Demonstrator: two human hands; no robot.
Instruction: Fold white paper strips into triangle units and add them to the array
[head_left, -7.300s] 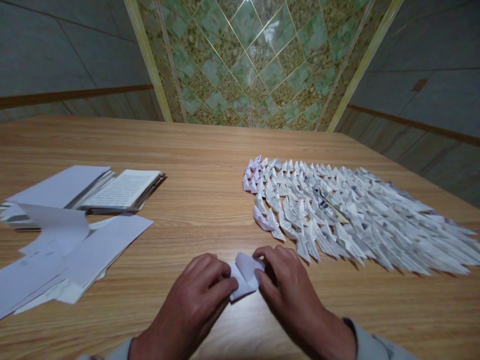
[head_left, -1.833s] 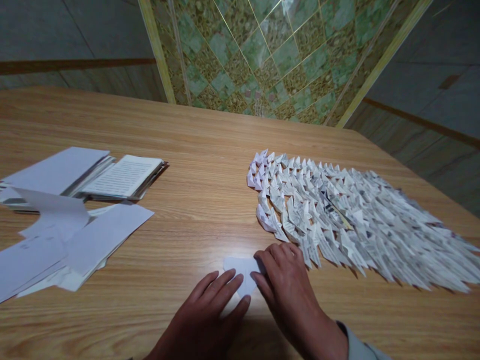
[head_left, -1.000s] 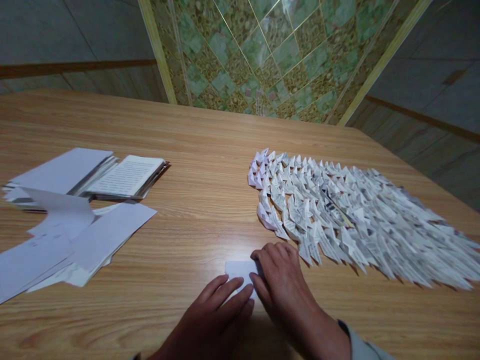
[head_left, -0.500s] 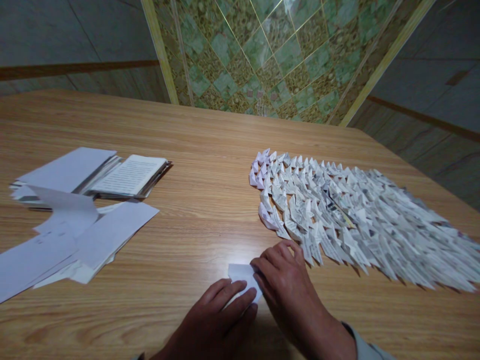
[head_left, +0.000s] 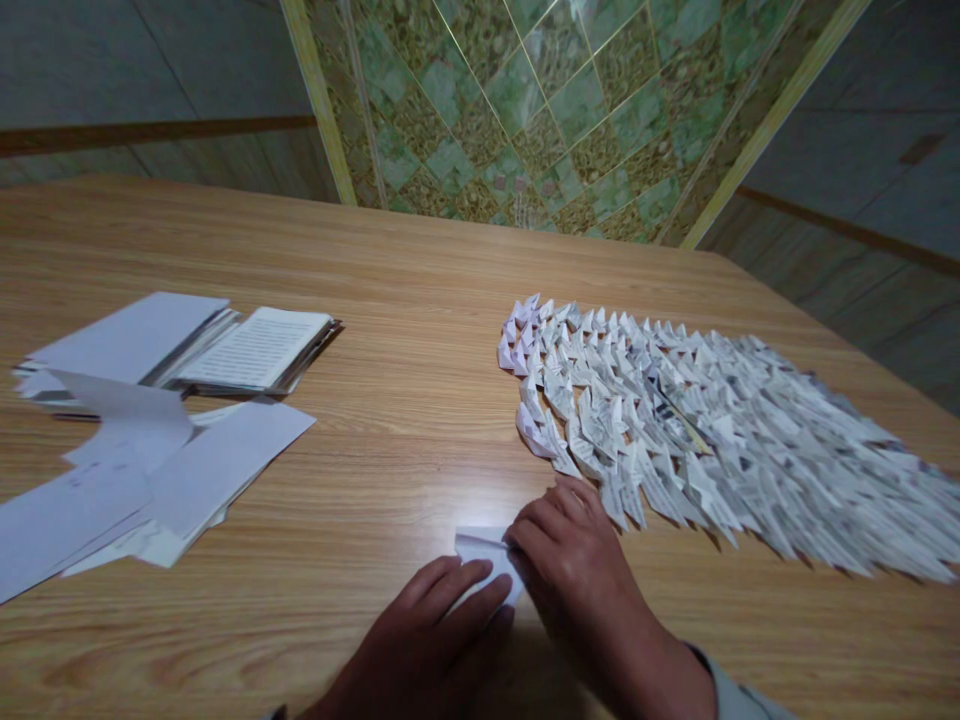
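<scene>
A small folded piece of white paper (head_left: 486, 546) lies on the table close to me, with a narrow fold raised along its far edge. My left hand (head_left: 439, 625) rests on it, fingers stretched out and pressing it down, with the thumb partly hidden. At the paper's right edge my right hand (head_left: 574, 560) is closed, fingers bent and pinching the fold. Its fingertips are partly hidden behind the knuckles. Just beyond my right hand, rows of folded paper pieces (head_left: 675, 430) begin, mostly printed paper, with several plain white ones at the left end.
Loose white paper sheets (head_left: 217, 470) overlap on the left of the wooden table (head_left: 405, 300). Behind them stand a stack topped by a blank sheet (head_left: 135, 340) and a stack of printed pages (head_left: 262, 350). A patterned green tile panel (head_left: 525, 110) lies past the far edge.
The narrow fold along the paper's far edge now stands up more plainly. My right hand has shifted very slightly right, while my left hand stays in place on the paper.
</scene>
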